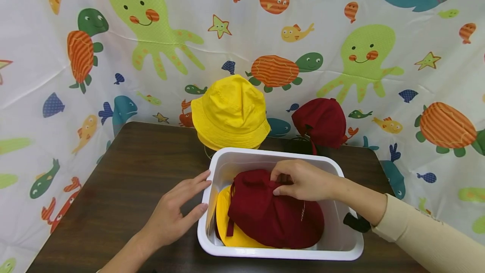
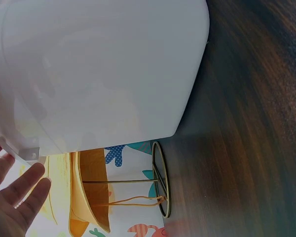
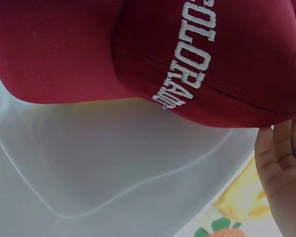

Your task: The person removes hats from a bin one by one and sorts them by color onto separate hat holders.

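A dark red baseball cap (image 1: 276,218) lies in a white plastic bin (image 1: 282,253), on top of a yellow hat (image 1: 223,214). My right hand (image 1: 301,178) pinches the cap's crown between thumb and fingers. White stitched letters reading like "COLORADO" show on the cap (image 3: 227,64) in the right wrist view. At the bin's left rim, my left hand (image 1: 176,207) touches the edge with fingers extended. Its fingers also show beside the bin wall (image 2: 103,69) in the left wrist view. Most of the yellow hat is hidden beneath the cap.
Behind the bin, a yellow bucket hat (image 1: 233,113) sits on a wire stand (image 2: 160,180). Another dark red cap (image 1: 322,121) stands at the back right. The dark wooden table (image 1: 151,163) meets a curtain (image 1: 242,12) printed with sea animals.
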Tool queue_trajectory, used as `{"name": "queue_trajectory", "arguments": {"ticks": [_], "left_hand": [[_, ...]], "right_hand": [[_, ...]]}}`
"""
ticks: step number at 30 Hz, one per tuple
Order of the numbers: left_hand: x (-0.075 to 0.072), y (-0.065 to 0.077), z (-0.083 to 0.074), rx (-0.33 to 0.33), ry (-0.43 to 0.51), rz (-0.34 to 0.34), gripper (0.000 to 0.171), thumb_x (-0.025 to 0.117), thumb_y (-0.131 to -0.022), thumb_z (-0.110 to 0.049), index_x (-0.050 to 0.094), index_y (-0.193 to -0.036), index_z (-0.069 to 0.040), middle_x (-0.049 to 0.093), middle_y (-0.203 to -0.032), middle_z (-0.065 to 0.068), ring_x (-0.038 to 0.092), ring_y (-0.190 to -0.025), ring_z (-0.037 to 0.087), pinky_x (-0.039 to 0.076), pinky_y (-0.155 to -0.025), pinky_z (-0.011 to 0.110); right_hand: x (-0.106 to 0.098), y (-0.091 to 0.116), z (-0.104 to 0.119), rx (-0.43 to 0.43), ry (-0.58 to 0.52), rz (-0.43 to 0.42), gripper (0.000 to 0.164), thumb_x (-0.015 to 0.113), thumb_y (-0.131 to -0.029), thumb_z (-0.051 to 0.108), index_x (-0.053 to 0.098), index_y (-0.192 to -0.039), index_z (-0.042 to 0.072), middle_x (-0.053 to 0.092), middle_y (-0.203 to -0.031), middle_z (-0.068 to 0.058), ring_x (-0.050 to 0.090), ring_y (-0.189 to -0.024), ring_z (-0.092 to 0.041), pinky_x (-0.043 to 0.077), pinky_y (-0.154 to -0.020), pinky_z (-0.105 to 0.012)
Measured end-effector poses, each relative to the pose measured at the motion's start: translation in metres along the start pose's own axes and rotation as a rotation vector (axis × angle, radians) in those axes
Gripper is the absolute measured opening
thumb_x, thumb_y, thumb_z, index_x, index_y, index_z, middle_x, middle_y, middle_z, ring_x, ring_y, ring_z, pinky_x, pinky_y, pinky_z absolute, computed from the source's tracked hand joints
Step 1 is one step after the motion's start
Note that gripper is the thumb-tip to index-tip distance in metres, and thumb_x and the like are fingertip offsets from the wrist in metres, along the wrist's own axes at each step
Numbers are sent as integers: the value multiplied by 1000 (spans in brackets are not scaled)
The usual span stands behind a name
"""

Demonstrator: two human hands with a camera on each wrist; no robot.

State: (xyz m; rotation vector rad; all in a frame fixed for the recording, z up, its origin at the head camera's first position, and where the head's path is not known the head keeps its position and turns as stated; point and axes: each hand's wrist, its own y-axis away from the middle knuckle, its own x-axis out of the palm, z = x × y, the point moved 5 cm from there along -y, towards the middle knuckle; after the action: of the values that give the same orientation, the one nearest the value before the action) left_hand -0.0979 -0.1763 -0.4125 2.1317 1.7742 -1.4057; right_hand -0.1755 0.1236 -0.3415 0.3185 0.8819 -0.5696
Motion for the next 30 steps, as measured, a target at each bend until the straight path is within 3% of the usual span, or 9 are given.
{"name": "queue_trajectory", "arguments": {"ticks": [5,16,30], "left_hand": [[0,0,1,4,3,-1,59,83,-86,-11,66,-142,-11,56,-154,1,62,-131,20,52,-104,38],[0,1,0,4,-3,-7,59,83,-85,-12,66,-142,-11,56,-155,2,62,-130,21,56,-98,49],[-1,-1,-1,4,0,-4,59,83,-85,-11,67,-141,-11,57,-154,2,62,-130,20,54,-101,43]], "right_hand": [[-4,4,3,-9,1,-17,17,81,-93,15,71,-107,17,65,-97,11,57,-82,-6,56,-74,-25],[-15,10,8,2,-29,-38,18,80,-94,14,70,-108,17,65,-97,11,59,-83,-8,56,-73,-25],[-33,17,15,-19,-90,-106,21,81,-92,11,70,-109,14,67,-100,7,63,-90,-12,61,-79,-30]]}}
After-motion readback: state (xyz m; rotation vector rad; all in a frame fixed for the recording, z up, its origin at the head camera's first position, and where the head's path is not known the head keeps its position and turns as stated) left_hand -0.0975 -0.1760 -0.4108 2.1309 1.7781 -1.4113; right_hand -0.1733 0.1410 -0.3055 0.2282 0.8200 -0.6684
